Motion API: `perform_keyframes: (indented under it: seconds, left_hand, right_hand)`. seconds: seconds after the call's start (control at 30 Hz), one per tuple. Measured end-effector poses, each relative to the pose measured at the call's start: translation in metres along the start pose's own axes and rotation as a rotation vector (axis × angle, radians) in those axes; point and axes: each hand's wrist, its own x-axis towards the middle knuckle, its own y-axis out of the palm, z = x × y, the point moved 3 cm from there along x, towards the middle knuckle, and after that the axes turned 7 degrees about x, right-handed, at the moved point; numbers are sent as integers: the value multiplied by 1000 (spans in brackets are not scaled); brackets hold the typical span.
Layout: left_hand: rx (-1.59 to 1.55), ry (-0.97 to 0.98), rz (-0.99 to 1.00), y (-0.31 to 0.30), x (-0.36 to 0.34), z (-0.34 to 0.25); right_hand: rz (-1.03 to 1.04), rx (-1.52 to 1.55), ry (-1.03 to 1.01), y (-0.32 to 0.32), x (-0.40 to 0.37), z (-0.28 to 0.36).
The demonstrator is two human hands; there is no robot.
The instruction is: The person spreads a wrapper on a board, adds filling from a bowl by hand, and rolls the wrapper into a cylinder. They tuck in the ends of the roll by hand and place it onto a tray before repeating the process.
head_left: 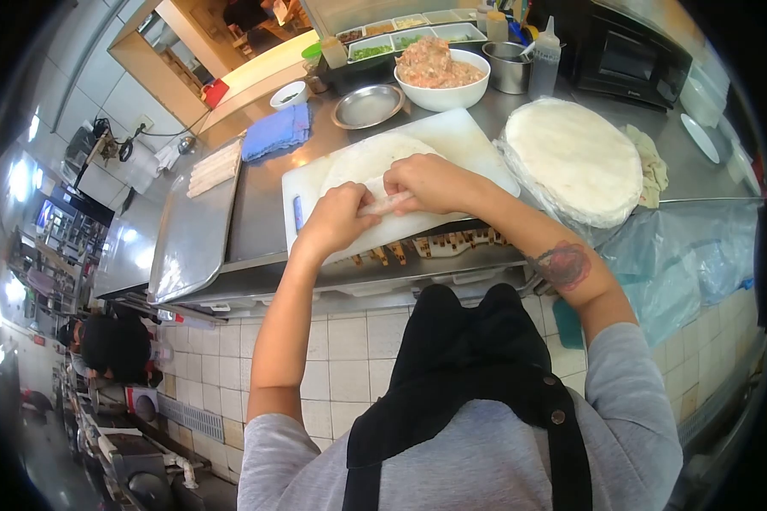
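Observation:
On the white cutting board (477,153) lies a thin round wrapper sheet (358,162), its near edge rolled into a narrow roll (387,204). My left hand (341,217) is closed on the left end of this roll, thumb and fingers pinching it. Closed on the right end, with fingers curled over the top, is my right hand (426,185). Any filling inside the roll is hidden. A tall stack of round white wrappers (575,162), partly in plastic film, stands right of the board. Behind the board, a white bowl (443,100) holds a heap of minced filling (439,66).
Several pale rolls (215,169) lie on a metal tray (187,243) at the left. A blue cloth (277,132), a metal plate (368,106) and a small white bowl (290,95) stand behind. A steel pot (509,68) and squeeze bottle (546,64) are back right.

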Motion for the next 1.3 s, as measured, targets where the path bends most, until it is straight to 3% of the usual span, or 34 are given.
perform_keyframes:
  seconds: [0.1, 0.27, 0.37, 0.43, 0.5, 0.6, 0.73, 0.9, 1.03, 1.23, 1.3]
  left_hand:
    - [29, 17, -26, 3, 1, 1]
    - [56, 66, -134, 3, -2, 2]
    - [1, -11, -28, -3, -5, -3]
    - [11, 44, -93, -5, -15, 1]
    - [16, 97, -162, -10, -20, 3]
    - [7, 47, -140, -12, -26, 9]
    - [-21, 55, -80, -11, -21, 17]
    - [-89, 9, 31, -21, -14, 25]
    - [-116, 9, 67, -24, -5, 35]
    - [-150, 15, 119, -22, 8, 50]
    - [-129, 16, 99, -22, 9, 50]
  right_hand:
    - [-26, 10, -131, 4, 8, 5]
    - [4, 0, -78, 14, 17, 7]
    - [46, 22, -35, 2, 8, 6]
    - [66, 14, -36, -9, -4, 0]
    - [-95, -15, -106, -24, -21, -11]
    - [-32, 109, 10, -22, -29, -29]
    - [7, 95, 5, -29, -26, -28]
    - [57, 301, 26, -42, -18, -40]
    - [102, 241, 77, -45, -11, -48]
    - [87, 183, 12, -43, 2, -46]
    - [-28, 193, -153, -38, 4, -34]
